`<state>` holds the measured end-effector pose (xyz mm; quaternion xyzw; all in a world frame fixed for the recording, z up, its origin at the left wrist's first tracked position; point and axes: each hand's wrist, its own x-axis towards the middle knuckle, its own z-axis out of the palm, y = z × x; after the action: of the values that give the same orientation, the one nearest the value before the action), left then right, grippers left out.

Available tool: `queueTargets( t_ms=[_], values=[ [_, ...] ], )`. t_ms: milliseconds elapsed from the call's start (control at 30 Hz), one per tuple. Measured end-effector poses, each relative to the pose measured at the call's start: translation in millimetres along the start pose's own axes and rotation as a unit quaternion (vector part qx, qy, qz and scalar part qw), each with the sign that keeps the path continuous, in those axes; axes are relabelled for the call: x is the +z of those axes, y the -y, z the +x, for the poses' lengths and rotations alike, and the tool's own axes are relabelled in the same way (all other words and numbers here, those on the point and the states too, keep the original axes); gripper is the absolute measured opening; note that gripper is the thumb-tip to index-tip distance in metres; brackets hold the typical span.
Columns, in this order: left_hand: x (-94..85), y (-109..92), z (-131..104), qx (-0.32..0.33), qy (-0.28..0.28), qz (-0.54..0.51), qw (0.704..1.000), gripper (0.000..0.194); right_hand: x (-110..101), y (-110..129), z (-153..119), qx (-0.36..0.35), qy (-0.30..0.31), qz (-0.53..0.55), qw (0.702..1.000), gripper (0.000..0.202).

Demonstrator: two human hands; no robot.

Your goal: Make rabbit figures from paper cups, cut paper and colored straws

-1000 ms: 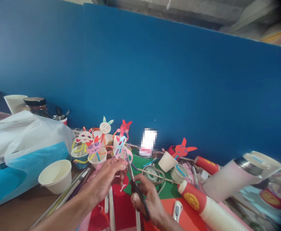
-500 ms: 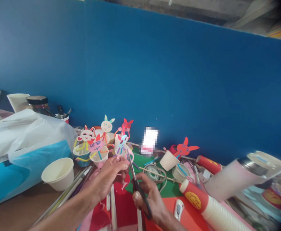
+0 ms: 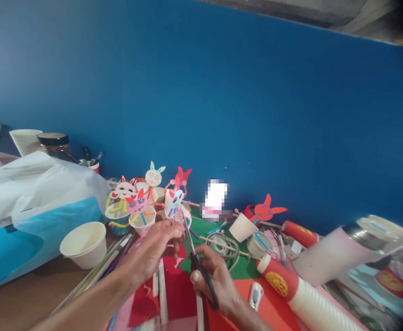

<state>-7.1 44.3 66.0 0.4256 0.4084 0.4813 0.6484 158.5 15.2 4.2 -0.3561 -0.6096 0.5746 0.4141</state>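
My right hand (image 3: 218,280) grips a pair of scissors (image 3: 206,281) by the black handles, with the metal blades pointing up and away from me. Close beside the blades, my left hand (image 3: 161,243) is closed in a pinch. What sits between its fingertips is too small to make out. Just past both hands stand paper cups (image 3: 142,220) with paper animal figures on them, among them a pink cat-like face (image 3: 138,205) and a pale blue face (image 3: 176,198). Beneath the hands lie dark red paper (image 3: 178,299) and green paper (image 3: 242,269).
A white utility knife (image 3: 255,296) lies on orange paper to the right, near a stack of paper cups (image 3: 311,299) and a tumbler (image 3: 328,253). A white bowl (image 3: 84,246) and a plastic-wrapped pack (image 3: 49,239) stand left. Behind, a phone (image 3: 216,200) leans by the blue wall (image 3: 256,101).
The view has shifted very slightly. Both hands and the scissors keep nearly the same place and grip.
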Motion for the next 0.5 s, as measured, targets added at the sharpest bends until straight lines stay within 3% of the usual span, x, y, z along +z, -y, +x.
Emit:
queueTargets(
  t_ms=[500],
  values=[
    [-1.7, 1.1, 2.3, 0.013, 0.004, -0.003, 1.0, 0.006, 2.2, 1.0, 1.5, 0.006, -0.005, 0.0, 1.0, 0.045]
  ],
)
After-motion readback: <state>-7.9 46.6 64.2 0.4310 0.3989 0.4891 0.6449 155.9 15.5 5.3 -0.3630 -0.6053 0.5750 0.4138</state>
